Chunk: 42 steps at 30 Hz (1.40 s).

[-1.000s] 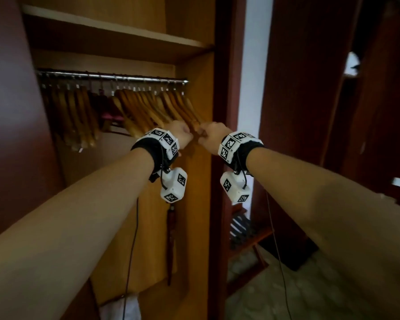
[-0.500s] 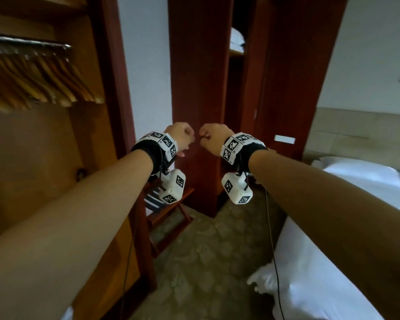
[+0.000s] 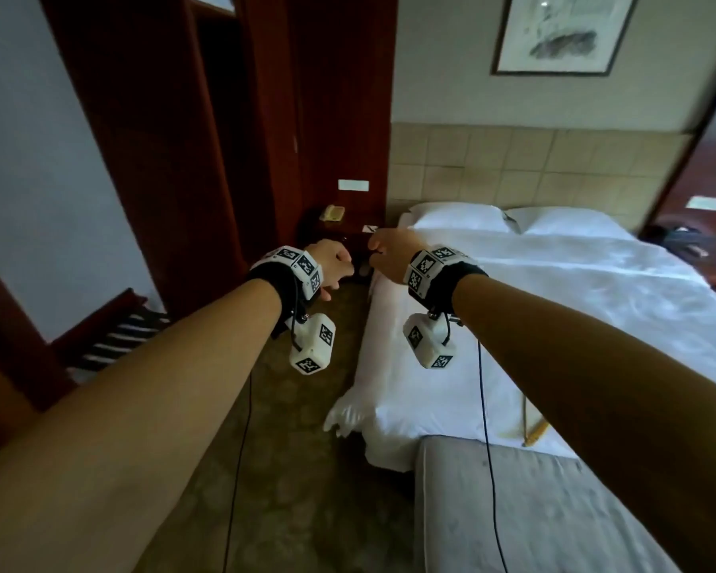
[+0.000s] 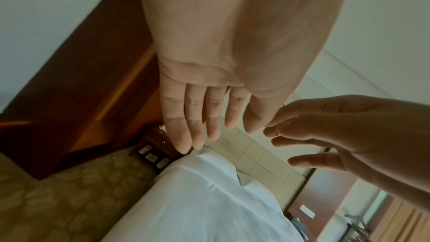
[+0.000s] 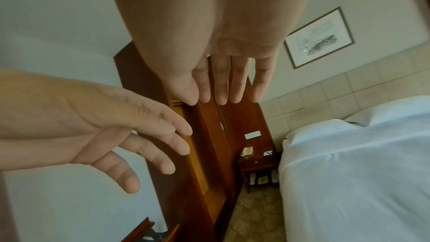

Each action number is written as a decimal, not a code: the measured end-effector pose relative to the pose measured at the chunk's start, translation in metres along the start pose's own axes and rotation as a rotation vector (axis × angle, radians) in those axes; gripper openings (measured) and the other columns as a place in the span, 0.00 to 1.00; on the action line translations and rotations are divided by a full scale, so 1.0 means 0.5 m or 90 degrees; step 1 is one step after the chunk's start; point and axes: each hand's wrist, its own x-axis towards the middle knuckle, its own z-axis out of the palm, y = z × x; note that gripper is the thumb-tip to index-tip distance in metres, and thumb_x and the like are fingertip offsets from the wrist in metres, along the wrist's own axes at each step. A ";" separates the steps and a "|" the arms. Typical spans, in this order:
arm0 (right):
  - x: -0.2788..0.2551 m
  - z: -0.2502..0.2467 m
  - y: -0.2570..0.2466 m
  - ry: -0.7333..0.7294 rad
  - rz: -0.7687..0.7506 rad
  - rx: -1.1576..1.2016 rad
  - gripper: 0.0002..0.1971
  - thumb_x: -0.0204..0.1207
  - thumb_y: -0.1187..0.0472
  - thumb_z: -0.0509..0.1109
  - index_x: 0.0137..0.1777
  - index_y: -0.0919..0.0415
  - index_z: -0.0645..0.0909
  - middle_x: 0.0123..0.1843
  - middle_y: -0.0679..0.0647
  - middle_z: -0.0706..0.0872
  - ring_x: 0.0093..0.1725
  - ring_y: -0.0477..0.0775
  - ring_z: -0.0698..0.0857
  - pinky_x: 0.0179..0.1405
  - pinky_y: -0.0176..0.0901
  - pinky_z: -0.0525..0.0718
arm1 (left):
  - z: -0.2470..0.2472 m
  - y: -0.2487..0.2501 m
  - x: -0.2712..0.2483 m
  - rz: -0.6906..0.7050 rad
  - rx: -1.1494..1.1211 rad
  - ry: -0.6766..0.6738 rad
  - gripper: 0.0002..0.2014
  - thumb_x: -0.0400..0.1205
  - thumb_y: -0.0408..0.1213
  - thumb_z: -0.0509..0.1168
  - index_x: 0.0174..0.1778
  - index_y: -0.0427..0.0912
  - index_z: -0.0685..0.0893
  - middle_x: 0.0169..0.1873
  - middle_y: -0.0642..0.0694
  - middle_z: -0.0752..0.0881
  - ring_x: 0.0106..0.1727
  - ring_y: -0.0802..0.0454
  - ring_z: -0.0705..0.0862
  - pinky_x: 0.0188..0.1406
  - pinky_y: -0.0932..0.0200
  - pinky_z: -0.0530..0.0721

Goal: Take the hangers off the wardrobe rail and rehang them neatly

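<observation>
From where I sit the bed [image 3: 596,308] fills the right of the head view, with a grey bench [image 3: 534,514] at its foot and dark wood panelling [image 3: 162,138] to the left. The wardrobe rail is nowhere in view, so I cannot say how many hangers remain on it. Both arms reach forward over the gap between carpet and mattress. The left hand [image 3: 332,262] and right hand [image 3: 389,254] hang close together but apart. The wrist views show the fingers of each straight or loosely spread, holding nothing I can make out. The only task thing I can find is a pale wooden piece [image 3: 536,431] on the sheet near the bench, probably a hanger, half hidden behind the right forearm.

My worries run in this order:
- With the head turned to the bed, a reach back to the rail would be blind, and a wrist could knock the panelling.
- The dangling wrist cables could snag a hook during a pickup.
- A hanger near the mattress edge may slide into the gap by the bench if the sheet is dragged.
- A hurried grab at the hidden end could miss.
</observation>
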 end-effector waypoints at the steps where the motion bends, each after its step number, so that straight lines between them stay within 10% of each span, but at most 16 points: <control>1: 0.001 -0.001 0.038 0.002 0.015 0.000 0.18 0.80 0.54 0.66 0.69 0.54 0.79 0.66 0.56 0.83 0.63 0.59 0.83 0.62 0.49 0.83 | 0.031 0.013 0.022 0.004 0.011 -0.028 0.16 0.84 0.35 0.62 0.69 0.42 0.78 0.48 0.43 0.82 0.49 0.47 0.85 0.35 0.52 0.90; 6: 0.019 0.007 0.215 -0.020 0.098 -0.014 0.16 0.81 0.53 0.64 0.67 0.53 0.80 0.66 0.54 0.84 0.63 0.57 0.83 0.66 0.52 0.81 | 0.176 0.076 0.138 0.006 0.019 -0.129 0.14 0.84 0.35 0.61 0.66 0.42 0.78 0.56 0.38 0.83 0.54 0.41 0.86 0.40 0.48 0.90; 11: 0.055 0.028 0.395 -0.046 0.210 -0.029 0.16 0.80 0.52 0.63 0.67 0.50 0.79 0.67 0.52 0.83 0.63 0.56 0.83 0.65 0.50 0.81 | 0.322 0.134 0.289 -0.010 -0.071 -0.233 0.04 0.79 0.37 0.63 0.48 0.47 0.81 0.47 0.40 0.82 0.36 0.47 0.81 0.32 0.53 0.84; 23: 0.025 0.085 0.721 -0.032 0.474 0.079 0.16 0.84 0.56 0.61 0.63 0.62 0.84 0.67 0.59 0.84 0.66 0.64 0.81 0.63 0.50 0.80 | 0.599 0.197 0.458 -0.105 -0.218 -0.480 0.07 0.84 0.36 0.61 0.56 0.39 0.78 0.46 0.41 0.83 0.41 0.44 0.82 0.37 0.50 0.85; 28: -0.038 0.138 0.857 0.120 0.661 0.415 0.11 0.79 0.59 0.66 0.36 0.58 0.83 0.46 0.61 0.89 0.45 0.59 0.87 0.55 0.60 0.87 | 0.711 0.191 0.486 -0.175 -0.284 -0.454 0.04 0.83 0.32 0.61 0.52 0.38 0.79 0.41 0.42 0.85 0.37 0.46 0.83 0.33 0.54 0.84; 42: -0.127 0.367 1.158 0.067 0.848 0.658 0.10 0.81 0.61 0.64 0.39 0.59 0.82 0.42 0.57 0.87 0.40 0.55 0.84 0.41 0.45 0.83 | 1.068 0.167 0.531 -0.346 -0.319 -0.353 0.05 0.84 0.31 0.61 0.51 0.36 0.80 0.38 0.42 0.85 0.36 0.48 0.83 0.32 0.56 0.83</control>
